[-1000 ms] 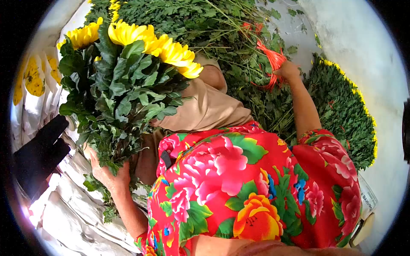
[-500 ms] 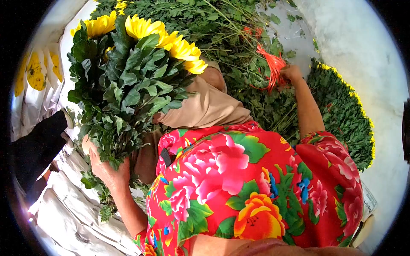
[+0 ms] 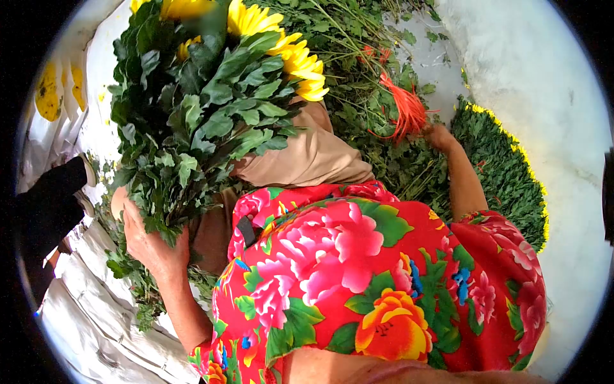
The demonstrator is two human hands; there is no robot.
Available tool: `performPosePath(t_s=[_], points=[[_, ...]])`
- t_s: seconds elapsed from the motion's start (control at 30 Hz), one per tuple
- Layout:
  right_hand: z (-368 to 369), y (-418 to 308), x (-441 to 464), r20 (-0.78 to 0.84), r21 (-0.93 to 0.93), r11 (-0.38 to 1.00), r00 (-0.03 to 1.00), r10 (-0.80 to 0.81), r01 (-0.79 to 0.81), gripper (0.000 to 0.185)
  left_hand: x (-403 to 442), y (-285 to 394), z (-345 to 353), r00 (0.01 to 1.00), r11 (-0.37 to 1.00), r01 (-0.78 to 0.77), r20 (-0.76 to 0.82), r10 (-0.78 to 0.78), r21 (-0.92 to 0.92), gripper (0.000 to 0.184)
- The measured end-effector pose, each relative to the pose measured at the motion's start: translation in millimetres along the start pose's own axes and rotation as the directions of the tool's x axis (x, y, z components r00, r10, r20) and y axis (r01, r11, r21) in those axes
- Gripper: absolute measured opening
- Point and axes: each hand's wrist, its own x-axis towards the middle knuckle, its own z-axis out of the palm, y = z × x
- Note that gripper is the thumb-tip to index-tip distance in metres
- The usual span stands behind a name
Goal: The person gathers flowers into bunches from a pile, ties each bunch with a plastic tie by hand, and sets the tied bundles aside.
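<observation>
A bunch of yellow chrysanthemums [image 3: 198,121] with dense dark green leaves stands tilted at the left, blooms at the top. My left hand [image 3: 155,246] is wrapped round its lower stems; leaves cover part of the fingers. At the upper right, my right hand [image 3: 439,137] is closed at the lower end of a bundle of red plastic ties [image 3: 405,110]. Its fingertips are partly hidden, but they appear to pinch the ties. Under that bundle lies a heap of leafy green stems [image 3: 358,83].
Flower bunches with yellow heads along the outer edge [image 3: 505,169] lie to the right. White wrapped bundles [image 3: 109,307] are stacked at the lower left. Another person's dark-clothed leg [image 3: 48,211] stands at the left edge. Yellow-stained white wrapping [image 3: 48,93] shows behind.
The chrysanthemum bunch sits slightly farther up and right in view, its top blooms now partly cut off. My right hand has shifted a little down, still at the red ties.
</observation>
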Motion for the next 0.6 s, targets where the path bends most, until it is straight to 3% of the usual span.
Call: performPosePath(t_s=[0.1, 0.17, 0.3, 0.33, 0.37, 0.4, 0.47, 0.53, 0.6], points=[[0, 69, -48, 0.221, -0.267, 0.948, 0.947, 0.235, -0.173, 0.017, 6, 7, -4, 0.995, 0.997, 0.077, 0.070, -0.076, -0.002, 0.094], [-6, 102, -81, 0.249, -0.312, 0.903, 0.891, 0.379, -0.296, 0.014, 11, 9, -3, 0.995, 0.997, 0.081, 0.055, -0.080, -0.018, 0.094], [-25, 110, -105, 0.147, -0.075, 0.870, 0.857, 0.494, -0.488, 0.009, 21, 8, -1, 0.995, 0.987, 0.090, 0.057, -0.082, -0.137, 0.094], [-34, 102, -99, 0.097, 0.051, 0.868, 0.868, 0.487, -0.493, 0.008, 25, 10, -3, 0.989, 0.984, 0.125, 0.098, -0.113, -0.123, 0.078], [-44, 84, -90, 0.045, 0.207, 0.858, 0.881, 0.471, -0.470, 0.006, 28, 8, -7, 0.979, 0.981, 0.168, 0.133, -0.154, -0.098, 0.062], [-55, 56, -77, -0.003, 0.369, 0.834, 0.897, 0.442, -0.410, 0.005, 29, 1, -2, 0.992, 0.983, 0.118, 0.071, -0.109, -0.142, 0.087], [-83, -27, -51, -0.073, 0.670, 0.715, 0.941, 0.329, -0.199, 0.002, 36, 0, -7, 0.982, 0.968, 0.157, 0.138, -0.132, -0.197, 0.071], [-109, -130, -38, -0.116, 0.823, 0.568, 0.984, 0.136, 0.018, 0.001, 42, -11, -14, 0.947, 0.883, 0.281, 0.259, -0.191, -0.375, 0.062], [-128, -233, -37, -0.119, 0.854, 0.486, 0.979, -0.166, 0.186, 0.026, 47, -12, -37, 0.881, 0.749, 0.439, 0.402, -0.251, -0.495, 0.053]])
